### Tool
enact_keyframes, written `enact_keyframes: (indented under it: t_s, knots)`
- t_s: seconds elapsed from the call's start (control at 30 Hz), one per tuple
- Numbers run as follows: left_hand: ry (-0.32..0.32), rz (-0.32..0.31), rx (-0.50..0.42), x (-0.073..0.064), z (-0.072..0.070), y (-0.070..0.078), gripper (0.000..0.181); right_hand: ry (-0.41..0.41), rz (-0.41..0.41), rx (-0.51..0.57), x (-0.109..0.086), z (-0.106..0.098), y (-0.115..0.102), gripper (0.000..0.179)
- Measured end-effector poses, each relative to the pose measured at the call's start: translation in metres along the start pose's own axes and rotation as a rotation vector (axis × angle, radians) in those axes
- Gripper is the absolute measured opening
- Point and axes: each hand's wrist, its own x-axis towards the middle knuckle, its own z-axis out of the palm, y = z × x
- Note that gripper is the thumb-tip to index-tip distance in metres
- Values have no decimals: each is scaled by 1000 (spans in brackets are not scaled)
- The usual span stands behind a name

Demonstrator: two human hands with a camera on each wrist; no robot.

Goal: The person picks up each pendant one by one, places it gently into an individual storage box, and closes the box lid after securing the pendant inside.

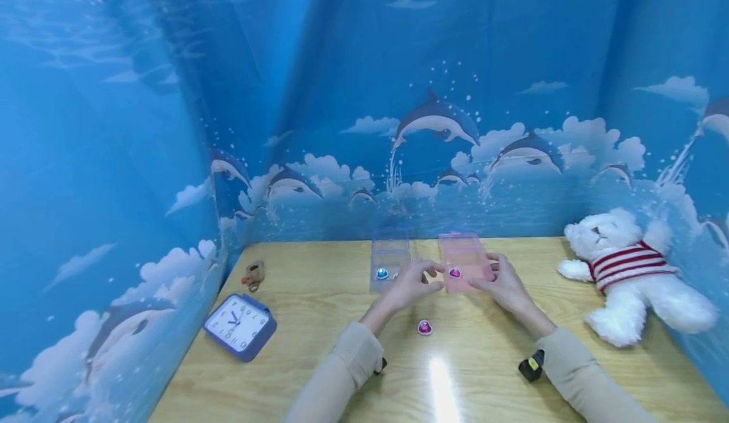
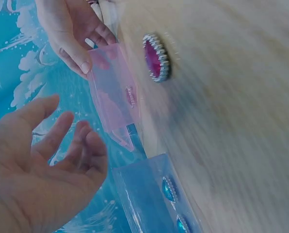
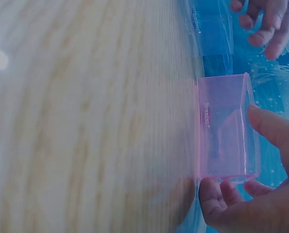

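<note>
My right hand [image 1: 507, 287] holds the right side of a clear pink plastic box [image 3: 224, 128], thumb at its upper rim and fingers along its side. A pink heart-shaped gem [image 1: 454, 273] with a silvery beaded edge lies inside that box. My left hand [image 1: 414, 282] hovers between the pink box and a clear blue box [image 2: 147, 199], fingers loosely bent and holding nothing. Blue gems, one of them this blue gem [image 1: 382, 273], lie in the blue box, partly hidden by the left hand in the head view. Another pink gem [image 1: 424, 327] lies on the table in front of the boxes.
A blue square clock [image 1: 240, 327] lies on the left of the wooden table [image 1: 319, 309], with a small brown object [image 1: 254, 276] behind it. A white teddy bear [image 1: 632, 274] in a striped top lies at the right. A dolphin-print curtain [image 1: 342, 94] surrounds the table.
</note>
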Motion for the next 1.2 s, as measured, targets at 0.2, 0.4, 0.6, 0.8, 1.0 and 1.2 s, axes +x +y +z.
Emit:
enact_keyframes:
  t_s: [0.2, 0.4, 0.6, 0.8, 1.0, 1.2]
  knots:
    - [-131, 6, 80, -15, 0, -5, 37, 7, 6, 8, -1, 0, 1, 91]
    - [-219, -6, 111, -26, 0, -13, 37, 12, 9, 6, -2, -1, 1, 92]
    - [-331, -14, 154, -36, 0, -18, 45, 18, 1, -1, -2, -1, 1, 91]
    - [-368, -1, 202, -40, 3, -22, 49, 22, 0, -8, -1, 0, 1, 89]
    - [-379, -1, 279, -43, 6, -22, 50, 18, -1, -9, -2, 0, 0, 90]
    - [-377, 27, 365, -45, 9, -18, 44, 16, 9, -3, -2, 1, 0, 92]
